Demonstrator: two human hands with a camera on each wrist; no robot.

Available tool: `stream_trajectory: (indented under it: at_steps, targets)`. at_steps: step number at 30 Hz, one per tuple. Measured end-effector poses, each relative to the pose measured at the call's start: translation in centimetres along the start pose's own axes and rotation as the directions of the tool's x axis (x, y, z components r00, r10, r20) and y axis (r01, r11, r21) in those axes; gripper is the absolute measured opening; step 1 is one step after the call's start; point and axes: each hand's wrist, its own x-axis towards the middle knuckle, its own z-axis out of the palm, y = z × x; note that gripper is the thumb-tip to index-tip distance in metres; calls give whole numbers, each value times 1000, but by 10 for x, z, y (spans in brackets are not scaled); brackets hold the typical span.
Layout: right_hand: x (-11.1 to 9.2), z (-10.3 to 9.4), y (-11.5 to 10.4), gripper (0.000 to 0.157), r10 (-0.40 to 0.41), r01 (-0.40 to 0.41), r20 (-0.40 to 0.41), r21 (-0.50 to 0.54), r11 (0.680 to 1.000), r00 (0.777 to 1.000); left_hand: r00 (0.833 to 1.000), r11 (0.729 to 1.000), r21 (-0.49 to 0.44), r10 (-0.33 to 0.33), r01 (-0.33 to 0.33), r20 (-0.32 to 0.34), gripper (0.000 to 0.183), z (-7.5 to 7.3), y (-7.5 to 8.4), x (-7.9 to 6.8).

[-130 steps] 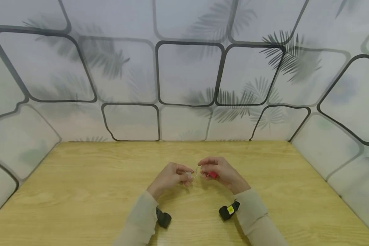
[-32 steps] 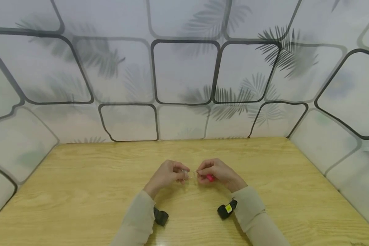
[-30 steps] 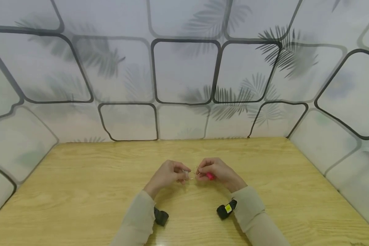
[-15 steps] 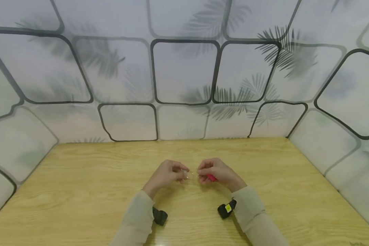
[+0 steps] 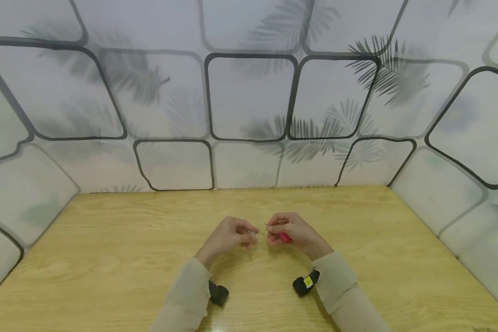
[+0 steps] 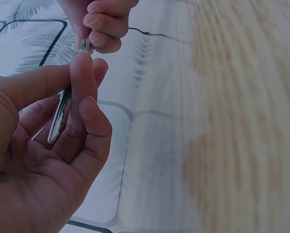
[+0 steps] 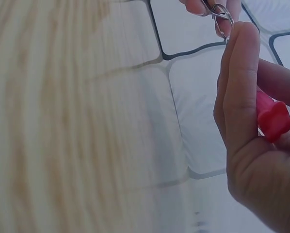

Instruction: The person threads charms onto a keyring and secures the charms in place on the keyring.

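My left hand (image 5: 228,239) pinches a silver key (image 6: 59,119) between thumb and fingers, its toothed blade pointing back toward the palm in the left wrist view. Facing it, my right hand (image 5: 296,234) pinches metal rings. One thin metal ring (image 7: 222,19) shows between the two hands in the right wrist view. A red-pink fob (image 7: 274,120) sits inside the right hand, partly hidden by the fingers. The fingertips are a small gap apart, above the table. Whether the key is threaded on the ring cannot be made out.
A light wood-grain table (image 5: 128,258) lies under both hands. Patterned pale fabric walls (image 5: 249,101) close off its back and sides. Each wrist carries a black camera, the left camera (image 5: 219,293) and the right camera (image 5: 304,285).
Both hands keep their grips and have shifted only slightly. The thin rings between the fingertips have turned to different angles, and the fob has tilted a little in the right hand.
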Motion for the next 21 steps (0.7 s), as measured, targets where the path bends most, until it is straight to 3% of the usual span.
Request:
stream_trajectory:
  at_steps: [10,18,21]
  targets:
    - [0,-3,1,13,-27,27,18,26,999,999,1000,1000,-17,16,-15,7,19,0,2,2]
    - [-6,-13,-3,6,-5,9,32,-120,993,999,998,1000,-21,-17,16,-57,26,-7,0,-1]
    - [-7,-18,-2,10,6,2,48,-164,986,999,998,999,-37,-38,36,-54,27,-9,-2,-3]
